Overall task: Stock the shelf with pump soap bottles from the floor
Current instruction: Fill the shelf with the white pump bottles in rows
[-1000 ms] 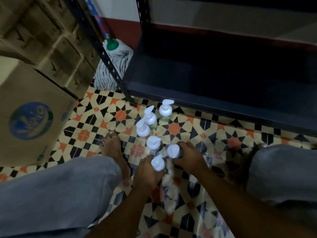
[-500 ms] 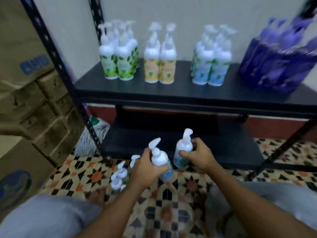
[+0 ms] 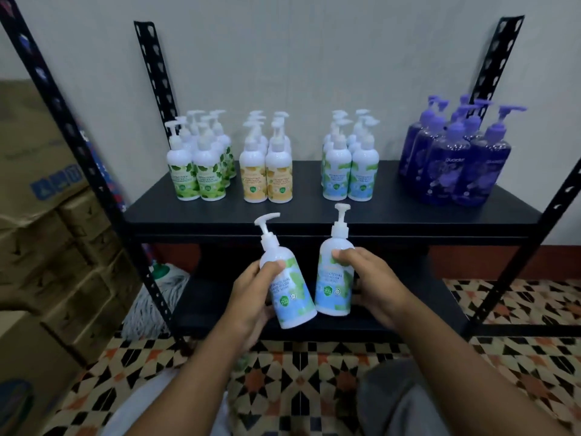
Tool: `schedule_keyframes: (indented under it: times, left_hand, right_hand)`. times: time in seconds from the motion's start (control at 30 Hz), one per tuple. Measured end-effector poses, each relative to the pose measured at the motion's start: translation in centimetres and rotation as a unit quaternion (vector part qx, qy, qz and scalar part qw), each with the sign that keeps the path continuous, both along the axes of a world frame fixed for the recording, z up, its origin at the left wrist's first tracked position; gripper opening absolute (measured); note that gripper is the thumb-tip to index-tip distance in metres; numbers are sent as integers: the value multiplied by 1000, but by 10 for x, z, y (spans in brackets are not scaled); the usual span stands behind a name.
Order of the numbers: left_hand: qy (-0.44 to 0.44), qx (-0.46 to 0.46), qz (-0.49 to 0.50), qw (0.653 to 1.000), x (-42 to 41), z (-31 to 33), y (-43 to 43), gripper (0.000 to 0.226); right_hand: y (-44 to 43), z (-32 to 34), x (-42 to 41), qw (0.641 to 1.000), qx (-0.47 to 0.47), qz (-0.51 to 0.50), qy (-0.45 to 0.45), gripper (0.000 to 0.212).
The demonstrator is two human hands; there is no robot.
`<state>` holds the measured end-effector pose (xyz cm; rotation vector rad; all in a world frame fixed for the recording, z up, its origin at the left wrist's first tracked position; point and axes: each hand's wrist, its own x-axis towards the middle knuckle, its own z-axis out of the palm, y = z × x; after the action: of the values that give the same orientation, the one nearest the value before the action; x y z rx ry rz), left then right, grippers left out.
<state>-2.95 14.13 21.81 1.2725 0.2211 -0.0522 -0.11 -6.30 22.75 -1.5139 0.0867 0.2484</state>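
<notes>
Your left hand (image 3: 251, 297) wraps the tilted bottle (image 3: 294, 298), your right hand (image 3: 377, 278) the upright bottle (image 3: 333, 291), both poised below the shelf (image 3: 188, 215) front edge for stocking.

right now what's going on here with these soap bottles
A person is stocking a black shelf with pump soap. The left hand grips a tilted blue-green bottle and the right hand grips a matching upright bottle, both in front of the shelf, not yet set down. The matching group stands between yellow bottles and purple bottles.
</notes>
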Motion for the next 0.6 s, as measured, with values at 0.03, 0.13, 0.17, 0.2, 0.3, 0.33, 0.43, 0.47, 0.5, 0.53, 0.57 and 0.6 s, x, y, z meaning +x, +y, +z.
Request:
schedule_keyframes:
  times: [0.03, 0.13, 0.17, 0.2, 0.3, 0.33, 0.43, 0.47, 0.5, 0.53, 0.57, 0.6]
  left_hand:
    - [10, -9, 7, 1000, -1, -3, -3, 27]
    - [18, -20, -1, 1000, -1, -3, -9, 48]
    - [21, -23, -6, 999, 0, -2, -10, 49]
    - [23, -27, -12, 999, 0, -1, -11, 47]
    - [25, -46, -28, 998, 1, 0, -12, 49]
    - [25, -55, -33, 998, 2, -1, -12, 52]
    - [22, -64, -51, 996, 2, 1, -14, 62]
    - [25, -63, -58, 996, 2, 0, -14, 61]
    - [28, -63, -64, 996, 2, 1, -14, 58]
    - [31, -64, -66, 995, 2, 0, -13, 52]
    - [34, -60, -63, 996, 2, -1, -13, 47]
    - [31, -39, -53, 997, 2, -4, -13, 45]
  right_hand:
    - [4, 0, 0, 1000, 10, -3, 3, 34]
    - [17, 0, 2, 997, 68, -11, 23, 39]
    - [20, 0, 2, 996, 88, -11, 29, 39]
    - [22, 0, 1, 994, 106, -10, 33, 38]
    - [26, 0, 0, 986, 152, -9, 62, 48]
    - [26, 0, 1, 983, 167, -7, 75, 55]
    - [25, 0, 0, 974, 204, 15, 95, 67]
    - [24, 0, -1, 974, 206, 22, 93, 66]
    - [24, 1, -3, 975, 203, 30, 86, 62]
    - [23, 0, -4, 978, 192, 34, 74, 57]
    - [23, -1, -5, 981, 178, 34, 65, 54]
    - [22, -4, -5, 986, 156, 28, 55, 58]
